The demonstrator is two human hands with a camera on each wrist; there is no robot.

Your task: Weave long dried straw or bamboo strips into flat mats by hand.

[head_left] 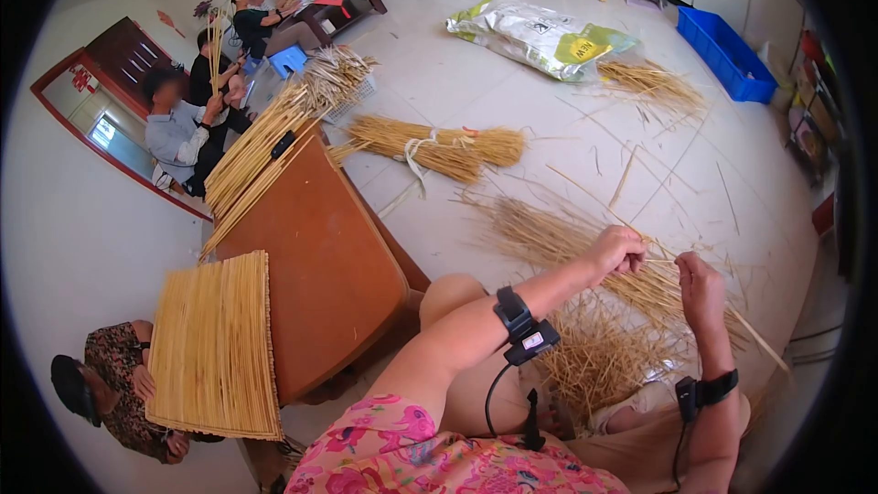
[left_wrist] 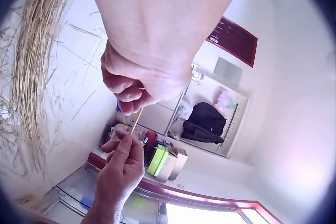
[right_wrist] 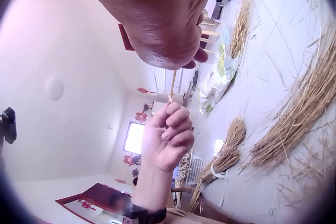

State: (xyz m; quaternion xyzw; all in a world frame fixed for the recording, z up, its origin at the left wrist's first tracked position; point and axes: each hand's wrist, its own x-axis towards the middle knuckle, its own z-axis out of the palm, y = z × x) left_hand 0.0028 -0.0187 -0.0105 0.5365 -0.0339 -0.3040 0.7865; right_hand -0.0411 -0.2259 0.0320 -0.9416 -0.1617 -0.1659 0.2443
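A thin straw stalk (head_left: 660,262) is stretched between the two hands over the floor in the head view. My left hand (head_left: 620,252) pinches one end, its fingers curled in. Facing it, my right hand (head_left: 701,297) grips the other end between thumb and fingers. The left wrist view shows the short visible length of the stalk (left_wrist: 136,121) between both hands, and the right wrist view shows the same stalk (right_wrist: 173,83). Beneath the hands lies a loose pile of long straw (head_left: 549,230). Shorter, tangled straw (head_left: 604,352) is heaped near the feet.
A tied straw bundle (head_left: 439,144) lies beyond the pile. A wooden table (head_left: 311,238) at left bears a straw mat (head_left: 215,348) and long stalks (head_left: 261,160). Farther off are a plastic sack (head_left: 521,32) and a blue crate (head_left: 727,55). Several people sit along the left.
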